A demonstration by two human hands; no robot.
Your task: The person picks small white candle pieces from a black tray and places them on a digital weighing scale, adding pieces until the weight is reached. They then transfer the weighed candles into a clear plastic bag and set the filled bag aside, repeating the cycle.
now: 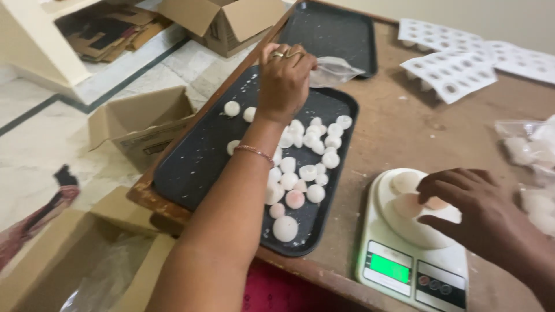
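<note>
The left hand [284, 78] fingers pinch a clear plastic bag [335, 70] above the tray [191, 167], while the right hand [474, 208] fingers, seemingly curled loosely, touch pale pieces [407, 202] on the scale [413, 242] beneath them, which could roll off.

Two bare forearms and hands, seen from above by a camera worn on the head. Neither arm shows a sleeve; both are uncovered as far up as the view reaches. The left hand [284, 78] wears gold-coloured rings [284, 54] on its fingers, at least two, sitting close together near the knuckles. Around the left wrist sits a thin bracelet [255, 152], a slim band in pinkish, coppery tones, lying snug across the arm. The right hand [475, 209] shows no ring, band or watch on the part in view. A patch of deep pink-red cloth [277, 292] shows at the bottom edge; whether it is clothing cannot be told.
</note>
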